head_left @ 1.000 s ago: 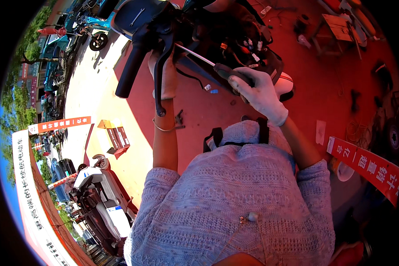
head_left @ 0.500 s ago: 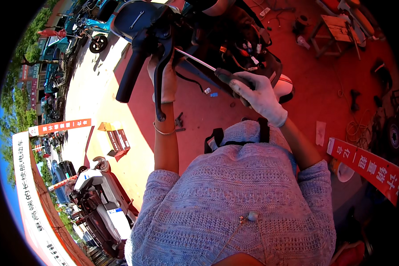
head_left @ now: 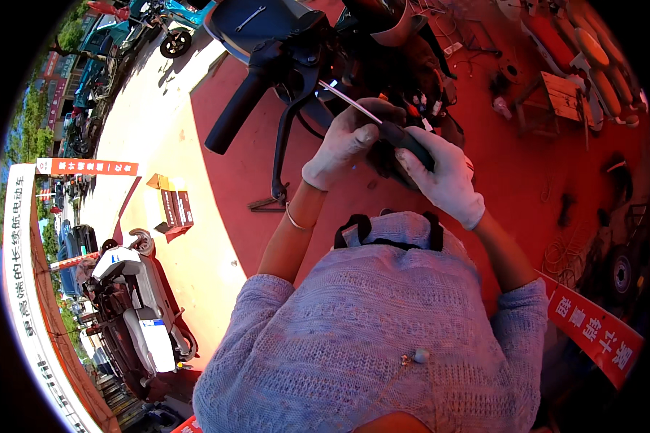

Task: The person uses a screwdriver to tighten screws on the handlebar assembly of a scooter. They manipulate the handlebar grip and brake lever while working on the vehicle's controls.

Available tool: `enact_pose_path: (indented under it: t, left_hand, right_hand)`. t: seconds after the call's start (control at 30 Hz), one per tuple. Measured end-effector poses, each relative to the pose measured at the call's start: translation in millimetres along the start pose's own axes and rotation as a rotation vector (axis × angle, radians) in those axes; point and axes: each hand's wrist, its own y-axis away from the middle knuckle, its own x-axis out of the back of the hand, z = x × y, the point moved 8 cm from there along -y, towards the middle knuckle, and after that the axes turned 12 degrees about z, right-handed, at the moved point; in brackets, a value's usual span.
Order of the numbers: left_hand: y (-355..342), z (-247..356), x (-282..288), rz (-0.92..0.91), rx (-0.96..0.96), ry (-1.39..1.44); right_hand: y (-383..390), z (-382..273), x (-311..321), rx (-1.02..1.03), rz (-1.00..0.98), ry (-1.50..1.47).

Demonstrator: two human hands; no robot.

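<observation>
My right hand (head_left: 449, 180), in a white glove, is closed round the dark handle of a screwdriver (head_left: 349, 101). Its bright shaft points up and left toward the scooter handlebar (head_left: 285, 61), the tip close beneath the lever mount. My gloved left hand (head_left: 337, 150) has its thumb and fingers curled about the shaft near the handle; part of its fingers is in shadow. Left of my hands are the black handlebar grip (head_left: 237, 112) and the long brake lever (head_left: 284, 144). Loose wires with connectors (head_left: 433, 108) show past my right hand.
A wrench (head_left: 250, 19) lies on the dark panel beyond the handlebar. A wooden stool (head_left: 562, 94) stands at the far right. On the left are an opened box (head_left: 173, 208) and a parked white scooter (head_left: 141, 314). A red banner strip (head_left: 592, 332) crosses the right side.
My left hand has come away from behind the grip and lever to the screwdriver shaft. The screwdriver and my right hand sit slightly lower and further right; the view has shifted.
</observation>
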Motion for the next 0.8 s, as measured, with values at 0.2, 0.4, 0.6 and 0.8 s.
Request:
enact_pose_path:
  t: [0.2, 0.4, 0.6, 0.8]
  left_hand:
    - [-24, -27, -62, -0.125, -0.147, 0.564]
    - [-14, -29, -49, 0.419, 0.059, 0.556]
    - [-12, -31, -47, 0.565, 0.144, 0.525]
    - [-11, -31, -47, 0.536, 0.17, 0.449]
  right_hand:
    - [-8, -12, -1, 0.03, -0.092, 0.201]
    - [-6, -8, -6, -0.067, -0.107, 0.095]
    - [-7, -1, -5, -0.207, -0.119, -0.071]
    - [-5, 1, -4, -0.232, -0.126, -0.137]
